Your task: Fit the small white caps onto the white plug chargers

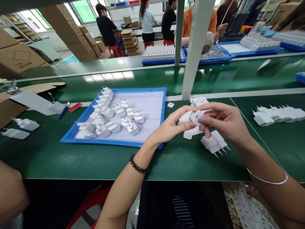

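Over the bench (128, 163), left hand (170, 127) grips a white adapter (184, 118); right hand (226, 122) pinches a white cap (196, 118) at its end.

Bright indoor lt, windows (83, 12) glowing upper L, glare on glossy green strip (147, 78) upper ctr, dark under table (47, 159) btm ctr, wide-angle lean nr edges, bg slightly soft

White plug casing (185, 118): smooth, rounded edges, lying roughly sideways in the left hand (169, 124), raised over the bench; far end hidden by fingers. White end plate (196, 118): flat, round-cornered, small dark slot, tilted upright in the right hand (226, 122), close against the casing's end; whether joined, can't tell.
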Action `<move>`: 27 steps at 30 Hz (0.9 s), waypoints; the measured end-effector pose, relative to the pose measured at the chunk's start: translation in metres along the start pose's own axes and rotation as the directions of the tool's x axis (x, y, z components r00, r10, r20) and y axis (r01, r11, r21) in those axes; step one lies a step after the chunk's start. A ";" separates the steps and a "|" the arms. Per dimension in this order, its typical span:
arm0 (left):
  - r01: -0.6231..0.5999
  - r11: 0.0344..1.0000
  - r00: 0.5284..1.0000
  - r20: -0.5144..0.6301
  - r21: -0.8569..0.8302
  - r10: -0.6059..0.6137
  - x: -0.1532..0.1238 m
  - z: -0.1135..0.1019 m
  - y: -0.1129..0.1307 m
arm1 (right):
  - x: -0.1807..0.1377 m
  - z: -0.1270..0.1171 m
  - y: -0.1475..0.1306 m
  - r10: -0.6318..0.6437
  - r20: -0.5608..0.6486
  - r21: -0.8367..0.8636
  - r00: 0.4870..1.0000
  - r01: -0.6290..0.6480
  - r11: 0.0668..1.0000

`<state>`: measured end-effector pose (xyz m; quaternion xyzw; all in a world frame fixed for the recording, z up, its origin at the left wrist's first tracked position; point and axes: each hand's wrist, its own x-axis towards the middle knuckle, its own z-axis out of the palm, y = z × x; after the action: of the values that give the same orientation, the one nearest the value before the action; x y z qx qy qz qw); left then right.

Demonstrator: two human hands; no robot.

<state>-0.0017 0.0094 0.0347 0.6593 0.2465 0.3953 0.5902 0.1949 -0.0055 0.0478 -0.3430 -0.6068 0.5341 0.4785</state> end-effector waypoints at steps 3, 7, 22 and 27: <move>0.000 1.000 1.000 -0.002 0.010 0.000 0.000 0.000 0.000 | 0.000 0.000 -0.001 0.003 0.003 0.004 1.000 -0.003 1.000; -0.013 1.000 1.000 0.016 0.022 0.012 0.000 -0.001 0.001 | 0.000 0.002 -0.001 -0.009 -0.005 0.014 1.000 0.009 1.000; -0.030 0.999 0.999 0.018 0.021 0.030 -0.001 -0.001 0.002 | -0.003 0.004 0.001 -0.065 -0.032 -0.022 0.997 0.064 0.998; -0.018 1.000 1.000 0.026 0.006 0.018 -0.002 0.000 0.003 | -0.003 0.002 -0.001 -0.085 -0.013 -0.054 0.996 0.084 0.995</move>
<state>-0.0037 0.0075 0.0373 0.6684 0.2342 0.3913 0.5875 0.1938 -0.0094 0.0481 -0.3336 -0.6310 0.4944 0.4961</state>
